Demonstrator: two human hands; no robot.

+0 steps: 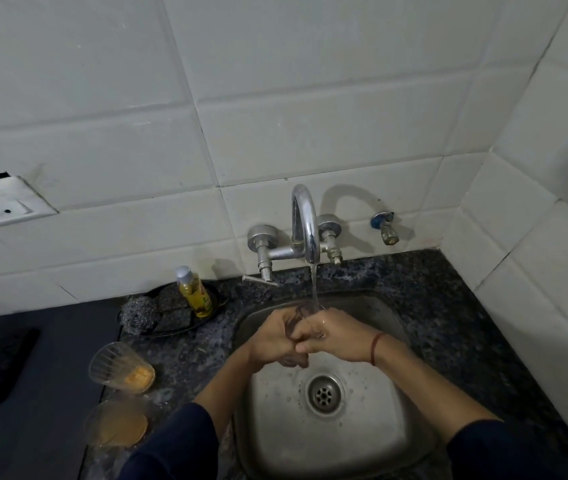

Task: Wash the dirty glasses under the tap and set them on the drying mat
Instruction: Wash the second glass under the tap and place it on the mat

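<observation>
A clear glass (305, 315) is held over the steel sink (393, 427), tilted under the stream running from the chrome tap (305, 223). My left hand (274, 339) grips its left side and my right hand (336, 337) wraps its right side, so most of the glass is hidden. Two more ribbed glasses with orange residue stand on the counter left of the sink: one (121, 368) tilted, one (118, 426) nearer me. A dark mat (33, 393) covers the counter at the far left.
A black dish (218, 299) behind the glasses holds a yellow soap bottle (194, 292), a steel scourer (137, 311) and dark scrub pads. A wall socket (2, 204) sits at left. The tiled wall closes in on the right.
</observation>
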